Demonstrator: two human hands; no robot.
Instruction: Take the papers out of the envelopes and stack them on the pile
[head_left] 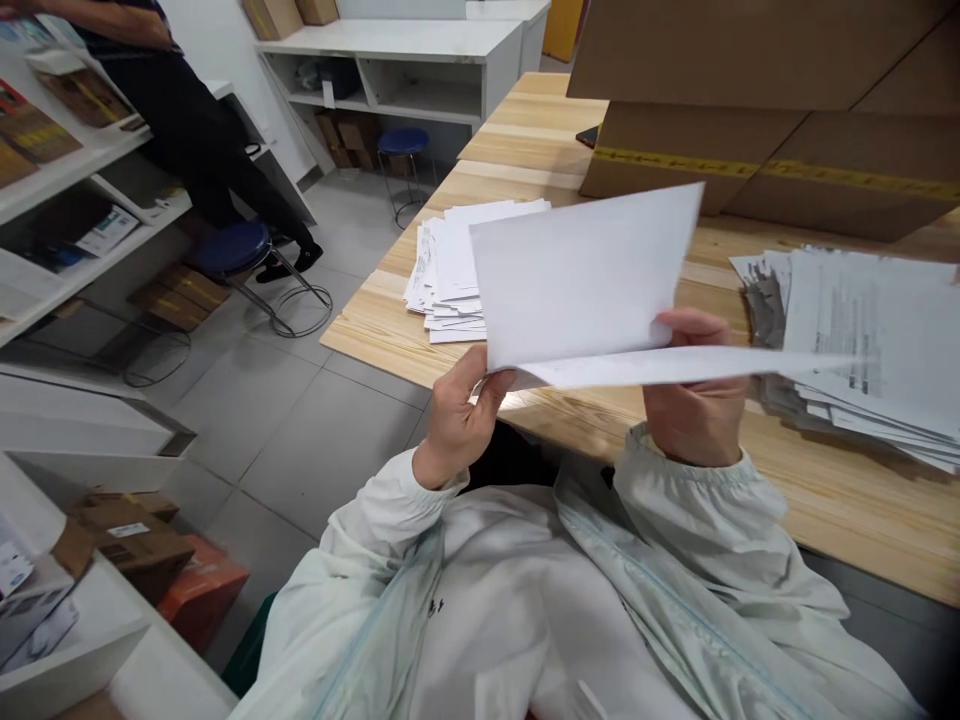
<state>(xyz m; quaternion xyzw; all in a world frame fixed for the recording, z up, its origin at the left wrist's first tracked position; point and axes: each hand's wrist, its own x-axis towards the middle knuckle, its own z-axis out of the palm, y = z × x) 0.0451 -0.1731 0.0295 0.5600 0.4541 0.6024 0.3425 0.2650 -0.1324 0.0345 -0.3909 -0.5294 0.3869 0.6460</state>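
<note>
I hold a folded white sheet of paper [581, 280] up over the edge of the wooden table [840, 500]. My left hand [459, 415] pinches its lower left corner, fingers closed on the fold. My right hand [694, 395] grips the sheet's lower right part, thumb on top. One flap stands up towards me, the other stretches flat to the right. Behind the sheet lies a stack of folded white papers [450, 270]. To the right lies a spread pile of printed sheets [862, 350].
Large cardboard boxes [765, 110] stand at the back of the table. On the left are white shelves [67, 170] with books, a blue stool [232, 250] and a seated person in dark clothes [187, 120]. Small boxes [135, 540] sit on the floor.
</note>
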